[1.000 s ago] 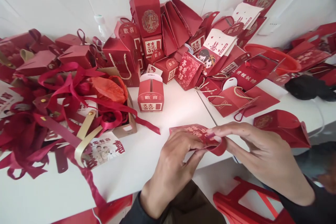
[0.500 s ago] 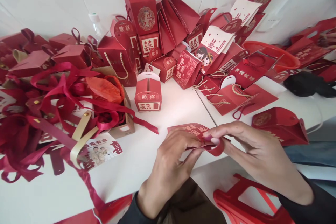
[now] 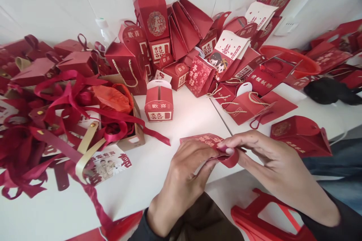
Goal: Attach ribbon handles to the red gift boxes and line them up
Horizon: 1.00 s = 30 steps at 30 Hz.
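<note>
Fingers of the left hand (image 3: 183, 171) and right hand (image 3: 278, 167) pinch a red gift carton (image 3: 202, 139), seemingly unfinished — one double-happiness box (image 3: 158, 104) stands assembled.

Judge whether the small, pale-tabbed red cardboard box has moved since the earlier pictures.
No: the small red box keeps its place just right of the open brown cardboard carton.

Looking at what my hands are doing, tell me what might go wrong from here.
The packet's curled flap might crease if your left hand and right hand pinch too hard. You're holding it near the front edge of the table, so a slip could drop it to the floor. The ribbon trailing to that edge might catch on your left sleeve and drag others along.
</note>
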Each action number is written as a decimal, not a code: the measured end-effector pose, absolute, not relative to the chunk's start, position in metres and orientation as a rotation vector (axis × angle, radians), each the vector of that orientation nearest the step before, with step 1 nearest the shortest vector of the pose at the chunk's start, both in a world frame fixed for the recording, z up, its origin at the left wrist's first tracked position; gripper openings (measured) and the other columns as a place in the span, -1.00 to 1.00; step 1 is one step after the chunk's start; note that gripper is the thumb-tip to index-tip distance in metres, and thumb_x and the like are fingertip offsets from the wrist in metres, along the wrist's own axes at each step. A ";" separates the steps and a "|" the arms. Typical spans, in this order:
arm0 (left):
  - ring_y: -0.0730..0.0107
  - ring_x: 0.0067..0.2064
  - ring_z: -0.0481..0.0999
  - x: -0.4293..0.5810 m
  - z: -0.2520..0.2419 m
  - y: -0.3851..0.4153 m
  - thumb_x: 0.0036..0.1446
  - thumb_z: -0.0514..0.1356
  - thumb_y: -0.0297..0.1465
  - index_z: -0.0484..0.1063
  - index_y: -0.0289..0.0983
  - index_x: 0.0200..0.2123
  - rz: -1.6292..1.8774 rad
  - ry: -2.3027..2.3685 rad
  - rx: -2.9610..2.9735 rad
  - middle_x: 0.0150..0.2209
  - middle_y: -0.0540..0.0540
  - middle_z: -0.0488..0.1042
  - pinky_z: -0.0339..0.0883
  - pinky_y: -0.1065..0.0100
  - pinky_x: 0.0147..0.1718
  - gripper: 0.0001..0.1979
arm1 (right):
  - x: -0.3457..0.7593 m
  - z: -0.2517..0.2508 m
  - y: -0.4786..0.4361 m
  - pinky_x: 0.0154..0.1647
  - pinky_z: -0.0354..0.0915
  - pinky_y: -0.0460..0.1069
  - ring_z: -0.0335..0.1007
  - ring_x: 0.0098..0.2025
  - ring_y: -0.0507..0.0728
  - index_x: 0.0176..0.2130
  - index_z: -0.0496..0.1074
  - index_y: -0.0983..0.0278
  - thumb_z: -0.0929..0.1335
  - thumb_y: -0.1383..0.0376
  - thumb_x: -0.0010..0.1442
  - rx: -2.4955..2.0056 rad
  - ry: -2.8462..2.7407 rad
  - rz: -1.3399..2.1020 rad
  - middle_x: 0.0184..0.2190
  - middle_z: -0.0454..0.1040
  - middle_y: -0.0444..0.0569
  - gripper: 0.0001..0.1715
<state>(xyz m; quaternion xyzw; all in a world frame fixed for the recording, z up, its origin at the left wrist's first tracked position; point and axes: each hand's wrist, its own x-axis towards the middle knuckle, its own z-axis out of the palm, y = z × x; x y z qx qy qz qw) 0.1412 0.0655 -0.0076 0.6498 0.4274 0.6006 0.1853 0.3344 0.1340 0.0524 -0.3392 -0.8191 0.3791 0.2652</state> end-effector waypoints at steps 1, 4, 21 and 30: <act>0.25 0.06 0.60 0.141 -0.008 0.065 0.29 0.27 -0.55 0.55 -0.21 -0.04 1.682 1.201 1.828 -0.10 -0.12 0.64 0.50 0.18 0.06 -0.78 | 0.335 0.052 0.134 -0.05 0.51 -0.03 0.59 -0.05 0.16 -0.01 0.48 -0.03 0.36 0.24 0.47 -0.917 -2.211 1.026 -0.09 0.60 -0.20 -0.85; 0.23 0.10 0.58 0.141 -0.009 0.064 0.28 0.27 -0.56 0.54 -0.22 -0.03 1.662 1.203 1.831 -0.07 -0.14 0.63 0.49 0.17 0.07 -0.77 | 0.335 0.051 0.134 -0.04 0.52 -0.03 0.58 -0.04 0.16 -0.01 0.47 -0.02 0.35 0.24 0.48 -0.931 -2.197 1.049 -0.08 0.59 -0.19 -0.86; 0.32 -0.07 0.58 0.145 -0.013 0.065 0.26 0.29 -0.56 0.52 -0.24 -0.07 1.724 1.303 1.838 -0.14 -0.10 0.61 0.43 0.25 -0.02 -0.80 | 0.333 0.056 0.133 -0.03 0.54 -0.02 0.59 -0.04 0.17 0.00 0.47 -0.04 0.34 0.28 0.46 -0.911 -2.272 0.908 -0.08 0.60 -0.20 -0.79; 0.31 -0.09 0.57 0.148 -0.014 0.065 0.24 0.30 -0.58 0.50 -0.24 -0.08 1.744 1.324 1.827 -0.16 -0.08 0.62 0.42 0.23 -0.02 -0.79 | 0.331 0.056 0.130 -0.05 0.53 -0.05 0.59 -0.07 0.14 0.01 0.46 -0.04 0.35 0.26 0.44 -0.935 -2.267 0.861 -0.09 0.60 -0.23 -0.81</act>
